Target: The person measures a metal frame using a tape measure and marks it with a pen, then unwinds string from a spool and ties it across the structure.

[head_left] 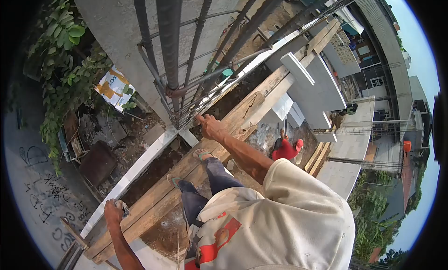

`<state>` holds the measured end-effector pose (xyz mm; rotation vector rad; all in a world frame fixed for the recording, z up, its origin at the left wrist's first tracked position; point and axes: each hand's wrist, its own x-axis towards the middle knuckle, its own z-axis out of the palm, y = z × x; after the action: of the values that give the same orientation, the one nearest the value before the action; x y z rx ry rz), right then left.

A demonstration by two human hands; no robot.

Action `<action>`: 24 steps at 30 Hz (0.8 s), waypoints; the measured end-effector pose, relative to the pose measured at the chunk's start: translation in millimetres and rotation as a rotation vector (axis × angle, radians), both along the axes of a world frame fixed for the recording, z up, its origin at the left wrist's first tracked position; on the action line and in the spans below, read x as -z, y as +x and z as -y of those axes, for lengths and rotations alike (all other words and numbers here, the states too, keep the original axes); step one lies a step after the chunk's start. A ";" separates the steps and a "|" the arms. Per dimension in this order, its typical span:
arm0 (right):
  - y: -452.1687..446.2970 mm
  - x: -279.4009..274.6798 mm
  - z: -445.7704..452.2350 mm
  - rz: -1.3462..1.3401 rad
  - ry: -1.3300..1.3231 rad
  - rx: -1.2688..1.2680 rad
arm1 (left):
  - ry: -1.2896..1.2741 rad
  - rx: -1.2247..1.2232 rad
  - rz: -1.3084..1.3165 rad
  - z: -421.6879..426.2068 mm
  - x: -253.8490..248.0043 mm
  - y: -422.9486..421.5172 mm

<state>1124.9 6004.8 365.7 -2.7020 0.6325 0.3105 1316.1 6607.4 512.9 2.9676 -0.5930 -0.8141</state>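
Observation:
My left hand (113, 213) is at the lower left, closed around a small greyish bundle (124, 209) of thin strands, too small to identify, beside a pale wall edge (122, 183). Near the centre, my right hand (211, 127) reaches to the foot of a tall cage of dark steel bars (169, 46). Its fingers are apart and slightly bent, with nothing visible held. Long wooden planks (154, 200) run diagonally under my sandalled feet (203, 154). A narrow trench of brown soil (149, 169) lies between the planks and the pale edge.
A person in a red top (284, 149) is lower down, right of centre. Pale wall panels (315, 83) stand at the right. Leafy branches (60, 32), a taped white package (115, 89) and a dark brown object (98, 163) are on the left, beyond the wall edge.

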 end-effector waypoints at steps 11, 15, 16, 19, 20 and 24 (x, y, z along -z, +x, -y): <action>-3.0 -27.7 -34.3 0.059 0.089 0.241 | -0.091 -0.083 -0.229 -11.5 53.6 8.1; -5.0 -46.9 -39.7 0.015 0.115 0.244 | -0.101 -0.052 -0.214 -5.6 51.6 8.7; -5.1 -45.1 -40.6 0.034 0.152 0.256 | -0.117 -0.062 -0.230 4.6 41.2 6.7; -4.0 -38.3 -39.9 -0.007 0.165 0.260 | -0.113 -0.026 -0.209 3.0 42.4 4.7; -3.7 -31.0 -37.6 0.027 0.163 0.250 | -0.097 -0.042 -0.213 -0.1 49.2 4.2; -2.2 -42.1 -42.4 0.056 0.158 0.241 | -0.150 -0.089 -0.221 -0.9 67.1 0.0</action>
<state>1122.7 6047.3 407.8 -2.4442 0.8689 0.2116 1316.1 6608.3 445.8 2.7004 -0.4843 -1.0225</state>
